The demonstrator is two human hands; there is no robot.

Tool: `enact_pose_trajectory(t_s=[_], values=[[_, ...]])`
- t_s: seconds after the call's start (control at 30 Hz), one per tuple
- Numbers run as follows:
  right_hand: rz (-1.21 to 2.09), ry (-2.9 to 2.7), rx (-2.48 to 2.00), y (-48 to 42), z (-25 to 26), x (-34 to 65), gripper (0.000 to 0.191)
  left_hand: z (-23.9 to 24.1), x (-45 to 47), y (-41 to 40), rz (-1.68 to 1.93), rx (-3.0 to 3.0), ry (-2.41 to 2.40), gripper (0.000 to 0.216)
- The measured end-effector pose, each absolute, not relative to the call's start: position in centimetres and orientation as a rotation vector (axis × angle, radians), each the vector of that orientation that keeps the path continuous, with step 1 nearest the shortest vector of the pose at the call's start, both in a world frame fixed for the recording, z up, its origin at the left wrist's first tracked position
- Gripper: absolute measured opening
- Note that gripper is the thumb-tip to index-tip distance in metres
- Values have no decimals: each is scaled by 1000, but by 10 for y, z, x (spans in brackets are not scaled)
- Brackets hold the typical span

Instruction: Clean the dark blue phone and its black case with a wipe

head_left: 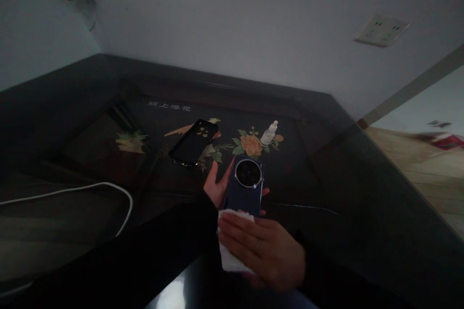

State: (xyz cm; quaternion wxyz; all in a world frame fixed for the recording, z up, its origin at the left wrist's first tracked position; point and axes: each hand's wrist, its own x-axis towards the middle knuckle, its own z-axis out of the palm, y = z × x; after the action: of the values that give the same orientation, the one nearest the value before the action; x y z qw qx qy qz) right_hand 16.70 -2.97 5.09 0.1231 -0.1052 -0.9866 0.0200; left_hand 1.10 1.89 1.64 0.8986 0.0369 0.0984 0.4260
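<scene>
A dark blue smartphone (243, 197) with a big round camera ring lies back side up in my left hand (216, 187). The left fingers wrap under it, and their tips show at its right edge. Across the phone's lower part, my right hand (270, 253) presses a white tissue (232, 261) with its fingers held together; the tissue covers that end of the phone. Beyond the hands, a black phone case (194, 143) rests on the table, left of the phone. A small dropper bottle (269, 133) with a white top stands farther back on the right.
The dark glossy tabletop (304, 178) bears printed flowers, a bird and lettering. A white cable (105, 184) curves in from the left. Behind the table rises a wall with a socket plate (382, 30); wooden floor (402, 164) shows at the right.
</scene>
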Motion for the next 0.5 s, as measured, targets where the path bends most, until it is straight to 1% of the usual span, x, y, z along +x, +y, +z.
enact_pose_trajectory(t_s=[0.07,0.13,0.2,0.27,0.33,0.4,0.5], values=[[90,-2896,-153,-35,50,179,51,18,12,18,823,112,186,73],[89,-2845,-133,-30,47,194,54,20,13,18,824,126,197,75],[53,-2719,-314,-15,43,209,52,20,14,18,877,118,215,73],[24,-2531,-593,4,40,217,46,20,15,18,915,110,203,70],[42,-2411,-828,21,41,216,44,19,15,18,889,121,167,68],[59,-2394,-917,32,44,205,44,16,16,18,855,127,153,67],[14,-2487,-882,36,49,181,41,11,20,20,965,90,227,69]])
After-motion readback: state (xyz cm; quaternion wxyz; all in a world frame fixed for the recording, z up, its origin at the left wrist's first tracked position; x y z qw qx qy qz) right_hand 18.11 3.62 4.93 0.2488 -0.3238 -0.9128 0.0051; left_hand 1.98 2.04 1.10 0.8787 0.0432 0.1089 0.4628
